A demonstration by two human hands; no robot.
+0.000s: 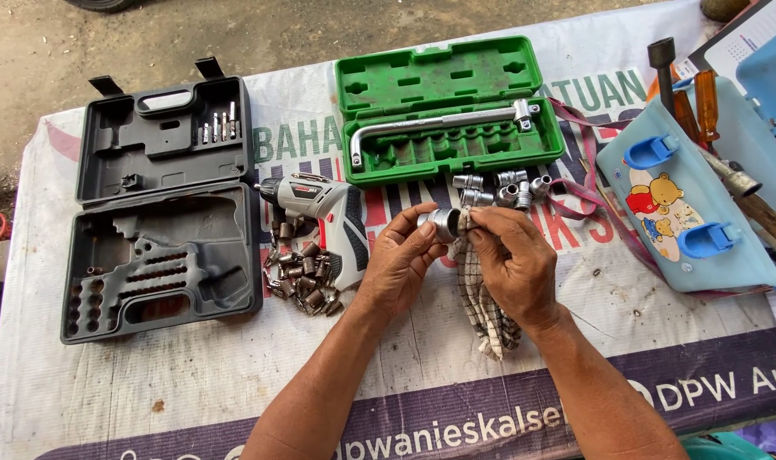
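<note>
Pinching a chrome socket (442,223) in the left hand (401,260), raised over the table centre; right hand (511,260) is gripping a checked rag (482,311) against it, apparently wiping; loose sockets (503,189) are lying beside the open green case (448,111); cordless screwdriver (324,213) is resting nearby.

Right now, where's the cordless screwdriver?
Head view, left of centre: the cordless screwdriver lies on the table between the open grey case and the left hand.

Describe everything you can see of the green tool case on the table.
The green tool case looks like moulded plastic and lies open flat near the table's far edge. Its lid shows empty recesses; its lower half holds a silver L-shaped bar above empty socket slots. Loose metal sockets lie just in front. Neither hand touches it.
</note>
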